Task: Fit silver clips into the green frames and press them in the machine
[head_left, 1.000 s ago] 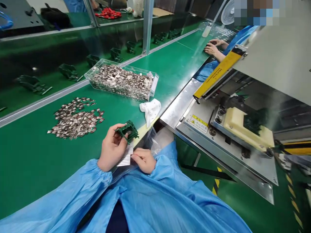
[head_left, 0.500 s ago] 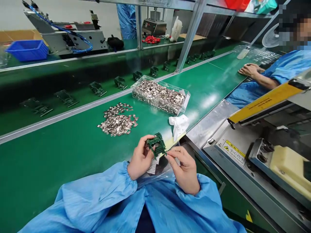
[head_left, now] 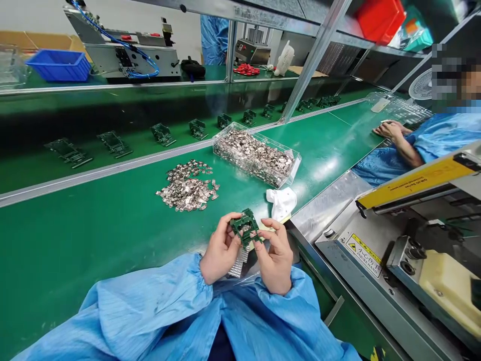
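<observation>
A green circuit board assembly (head_left: 245, 226) is gripped at its left side by my left hand (head_left: 221, 250), thumb in front and fingers behind. My right hand (head_left: 275, 258) pinches at the board's lower right edge, its fingers closed; whether a small part sits between the fingertips is too small to tell. Below the board, silvery metal pieces in rows (head_left: 237, 264) show between my hands. Small metal pieces lie in a loose pile (head_left: 188, 193) on the green table (head_left: 93, 225), and more fill a clear plastic box (head_left: 295, 173) behind.
White crumpled cloth (head_left: 281, 201) lies right of the board. Several board assemblies (head_left: 162, 134) stand in a row beyond the metal strip. A machine with a yellow bar (head_left: 417, 183) occupies the right side. Another person's hands (head_left: 391, 129) rest at the far right.
My right hand has moved in closer against the board, and its upper fingers have lifted. The camera view has shifted, so the surroundings sit further right.
</observation>
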`<state>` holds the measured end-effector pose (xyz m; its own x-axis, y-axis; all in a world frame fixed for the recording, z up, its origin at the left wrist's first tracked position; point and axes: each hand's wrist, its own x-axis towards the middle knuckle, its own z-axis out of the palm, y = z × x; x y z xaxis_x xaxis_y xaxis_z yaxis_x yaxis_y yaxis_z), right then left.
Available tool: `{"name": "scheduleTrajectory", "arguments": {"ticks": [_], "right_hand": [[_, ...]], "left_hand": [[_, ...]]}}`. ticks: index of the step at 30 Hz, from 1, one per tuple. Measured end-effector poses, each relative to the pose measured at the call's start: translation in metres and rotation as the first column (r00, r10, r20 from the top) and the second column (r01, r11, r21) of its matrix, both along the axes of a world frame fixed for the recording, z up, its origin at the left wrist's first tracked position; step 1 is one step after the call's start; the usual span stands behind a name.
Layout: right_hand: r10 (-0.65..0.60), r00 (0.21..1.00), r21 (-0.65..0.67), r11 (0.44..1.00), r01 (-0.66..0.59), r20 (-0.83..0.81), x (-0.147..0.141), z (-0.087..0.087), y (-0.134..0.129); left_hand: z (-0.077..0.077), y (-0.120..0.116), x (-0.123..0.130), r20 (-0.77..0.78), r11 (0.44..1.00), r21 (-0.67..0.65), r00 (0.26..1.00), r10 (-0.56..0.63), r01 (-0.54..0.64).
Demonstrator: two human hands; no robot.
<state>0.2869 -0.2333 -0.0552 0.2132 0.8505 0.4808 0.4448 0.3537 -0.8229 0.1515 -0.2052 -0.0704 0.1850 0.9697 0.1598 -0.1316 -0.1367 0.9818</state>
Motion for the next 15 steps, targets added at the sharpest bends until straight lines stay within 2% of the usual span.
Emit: {"name": "scheduleTrajectory", "arguments": {"ticks": [7, 15], "right_hand": [[-0.076, 0.997, -0.066, 0.995, 0.076, 0.0, -0.014, 0.001, 0.003], [-0.076, 0.967, -0.201, 0.979, 0.027, -0.242, -0.014, -0.002, 0.001]], "left_hand": [[0.0, -0.006, -0.003, -0.136, 0.993, 0.117, 0.991, 0.011, 0.005], [-0.003, -0.006, -0.006, -0.229, 0.986, 0.168, 0.973, 0.018, 0.021]]}}
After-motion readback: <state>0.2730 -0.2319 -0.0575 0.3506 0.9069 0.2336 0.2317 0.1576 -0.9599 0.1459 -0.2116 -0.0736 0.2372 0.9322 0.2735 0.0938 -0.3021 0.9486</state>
